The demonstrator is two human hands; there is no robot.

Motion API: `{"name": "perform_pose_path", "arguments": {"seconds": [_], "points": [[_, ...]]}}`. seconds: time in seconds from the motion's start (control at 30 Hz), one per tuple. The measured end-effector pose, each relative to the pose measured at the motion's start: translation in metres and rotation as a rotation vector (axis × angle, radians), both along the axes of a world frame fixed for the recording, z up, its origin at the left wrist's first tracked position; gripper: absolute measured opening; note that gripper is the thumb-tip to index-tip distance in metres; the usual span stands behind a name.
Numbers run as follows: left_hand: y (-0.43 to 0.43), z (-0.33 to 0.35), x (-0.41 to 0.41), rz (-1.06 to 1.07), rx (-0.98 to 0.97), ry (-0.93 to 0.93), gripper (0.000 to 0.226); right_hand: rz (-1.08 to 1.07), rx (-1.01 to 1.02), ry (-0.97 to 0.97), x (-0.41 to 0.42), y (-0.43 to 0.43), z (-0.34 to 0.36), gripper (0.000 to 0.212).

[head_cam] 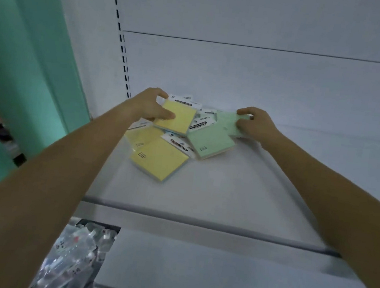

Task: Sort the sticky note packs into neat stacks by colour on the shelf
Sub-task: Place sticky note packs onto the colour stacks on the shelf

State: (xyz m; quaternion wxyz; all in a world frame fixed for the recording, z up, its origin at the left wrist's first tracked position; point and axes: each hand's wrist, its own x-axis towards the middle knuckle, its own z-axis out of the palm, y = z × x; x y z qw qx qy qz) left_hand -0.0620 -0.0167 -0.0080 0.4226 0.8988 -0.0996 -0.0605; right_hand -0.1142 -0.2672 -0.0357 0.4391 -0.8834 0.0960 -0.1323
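Sticky note packs are in both my hands: my left hand (150,106) pinches a yellow pack (177,119) by its left side, thumb on top, and my right hand (257,125) curls round the right end of a pale green pack (227,122). Between them a second green pack (210,142) lies flat. Nearer the front edge sits a front yellow pack (159,159), overlapping a third yellow pack (137,135). All cluster towards the back left corner of the shelf (225,196). Below its front edge lie clear-wrapped goods (74,261).
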Motion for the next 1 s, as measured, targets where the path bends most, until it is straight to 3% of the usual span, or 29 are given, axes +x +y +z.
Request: {"name": "perform_pose_path", "arguments": {"seconds": [0.1,0.3,0.57,1.0], "points": [[0.004,0.002,-0.001,-0.051,-0.02,-0.016,0.074,-0.032,0.134,-0.001,-0.011,-0.006,0.008,0.035],[0.002,0.009,-0.005,-0.123,-0.111,-0.067,0.051,-0.021,0.086,-0.122,-0.029,-0.015,0.014,0.042],[-0.032,0.017,-0.009,-0.145,-0.321,-0.034,0.052,-0.111,0.146,-0.137,-0.058,-0.045,0.019,0.046],[-0.238,0.007,-0.099,-0.326,-0.392,0.01,0.05,-0.355,0.16,-0.07,-0.203,-0.206,0.006,0.047]]}}
